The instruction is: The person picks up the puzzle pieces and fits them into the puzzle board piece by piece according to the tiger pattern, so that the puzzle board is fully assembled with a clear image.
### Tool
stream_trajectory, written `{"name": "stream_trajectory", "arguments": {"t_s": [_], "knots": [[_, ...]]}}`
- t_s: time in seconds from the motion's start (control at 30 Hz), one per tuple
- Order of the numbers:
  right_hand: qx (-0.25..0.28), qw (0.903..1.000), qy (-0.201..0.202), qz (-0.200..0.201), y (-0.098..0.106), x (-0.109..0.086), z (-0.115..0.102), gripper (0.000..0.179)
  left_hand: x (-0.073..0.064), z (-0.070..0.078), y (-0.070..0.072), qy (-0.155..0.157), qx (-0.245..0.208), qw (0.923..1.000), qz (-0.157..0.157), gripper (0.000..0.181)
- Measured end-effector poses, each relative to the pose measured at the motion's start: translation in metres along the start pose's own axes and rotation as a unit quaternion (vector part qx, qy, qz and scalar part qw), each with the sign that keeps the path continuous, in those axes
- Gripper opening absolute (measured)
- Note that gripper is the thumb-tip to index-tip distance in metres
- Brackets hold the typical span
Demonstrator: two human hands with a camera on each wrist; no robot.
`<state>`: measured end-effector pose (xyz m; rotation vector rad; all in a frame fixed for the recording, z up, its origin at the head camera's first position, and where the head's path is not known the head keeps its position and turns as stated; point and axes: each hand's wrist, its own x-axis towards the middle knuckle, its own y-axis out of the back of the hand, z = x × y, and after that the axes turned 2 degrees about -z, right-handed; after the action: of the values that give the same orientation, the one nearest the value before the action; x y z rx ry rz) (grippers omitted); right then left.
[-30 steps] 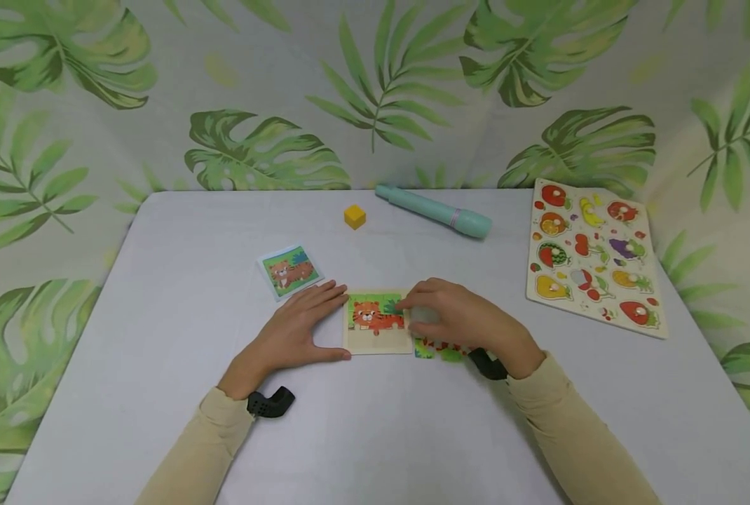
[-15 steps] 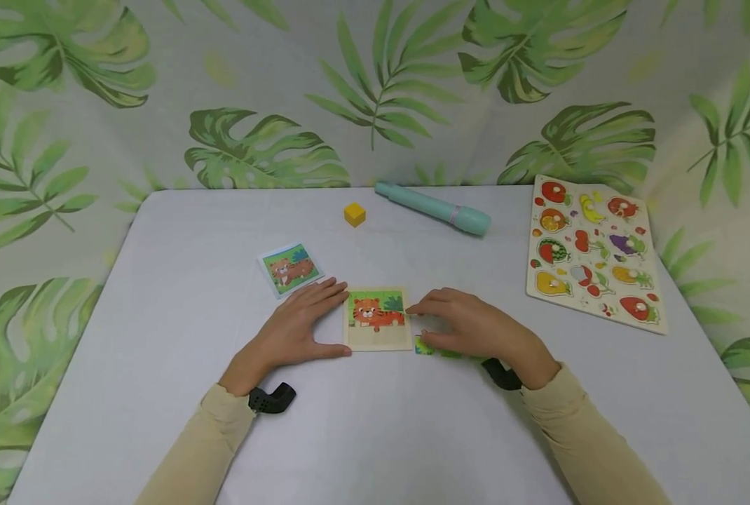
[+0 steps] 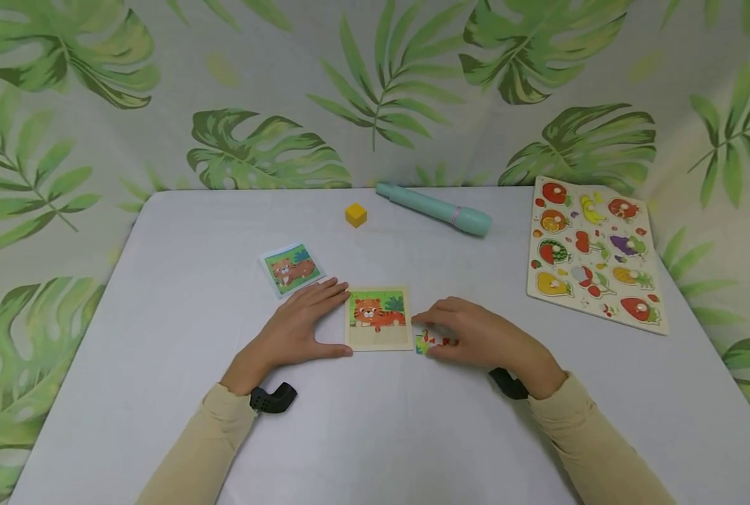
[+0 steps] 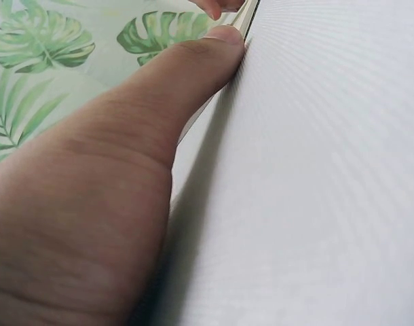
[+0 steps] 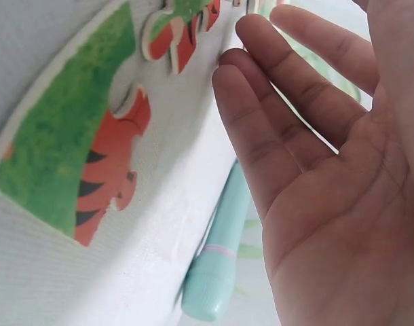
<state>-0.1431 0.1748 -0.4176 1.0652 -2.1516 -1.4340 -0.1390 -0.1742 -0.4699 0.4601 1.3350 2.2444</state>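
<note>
A wooden tiger jigsaw puzzle tray (image 3: pixel 378 341) lies flat on the white table, its upper part filled with pieces and its lower strip bare wood. My left hand (image 3: pixel 294 326) spreads along its left side, fingertips at the upper corner and thumb (image 4: pixel 214 58) at the lower one. My right hand (image 3: pixel 472 333) hovers just right of the tray, over loose puzzle pieces (image 3: pixel 422 344), its fingers loosely bent. The right wrist view shows a green-and-orange striped puzzle piece (image 5: pixel 64 142) and others lying below the palm. Nothing shows between those fingers; the thumb is mostly hidden there.
A tiger picture card (image 3: pixel 291 269) lies left of the tray, near my left fingers. Farther back are a yellow cube (image 3: pixel 356 215) and a teal cylinder-shaped tube (image 3: pixel 434 208). A fruit peg board (image 3: pixel 596 256) lies at the right, against the leafy curtain (image 3: pixel 387 77).
My right hand has drawn back from the tray's upper right, moving right and toward me over the loose pieces. The tray's right-hand leaf part is now uncovered. My left hand has stayed put.
</note>
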Motion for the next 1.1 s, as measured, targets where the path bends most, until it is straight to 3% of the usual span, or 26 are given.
{"name": "stream_trajectory", "arguments": {"t_s": [0.4,1.1], "knots": [[0.000,1.0000,-0.009,0.003,-0.0034,-0.0024,-0.0010,0.049,-0.0009,0.0020,0.0024,-0.007,0.000,0.9999,0.008,0.101],[-0.020,0.9994,0.026,0.011,-0.0034,-0.0012,0.0006,0.032,-0.0013,0.0020,0.0021,-0.003,-0.005,1.0000,0.003,0.100]]}}
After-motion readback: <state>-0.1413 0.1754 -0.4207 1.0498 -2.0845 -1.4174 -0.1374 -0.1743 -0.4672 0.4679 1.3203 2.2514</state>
